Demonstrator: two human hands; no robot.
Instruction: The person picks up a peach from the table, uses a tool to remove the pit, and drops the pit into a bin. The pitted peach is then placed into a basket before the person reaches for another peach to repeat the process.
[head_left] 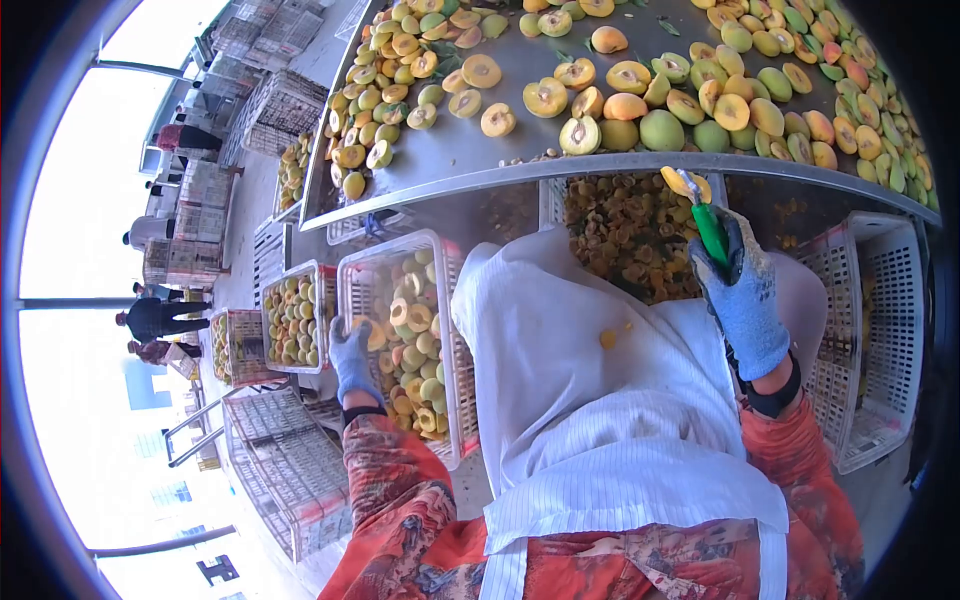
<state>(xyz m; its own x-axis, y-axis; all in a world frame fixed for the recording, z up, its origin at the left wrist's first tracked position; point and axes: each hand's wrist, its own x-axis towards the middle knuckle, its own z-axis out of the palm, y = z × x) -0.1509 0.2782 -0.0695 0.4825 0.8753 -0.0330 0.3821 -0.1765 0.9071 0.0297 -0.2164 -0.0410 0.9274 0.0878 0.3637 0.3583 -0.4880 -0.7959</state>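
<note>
My left hand, in a grey-blue glove, is over the near edge of a white crate holding many peach halves. Its fingers are apart, and a blurred orange peach half is right beside them. My right hand, gloved too, grips the green handle of a pitting tool in front of the table edge. A yellow-orange peach half is at the tool's metal tip.
Cut peaches cover much of the metal table, which has a raised rim. Below it, a bin holds brown pits and scraps. White crates stand at right; a filled crate and stacked crates are at left. Several people are farther off.
</note>
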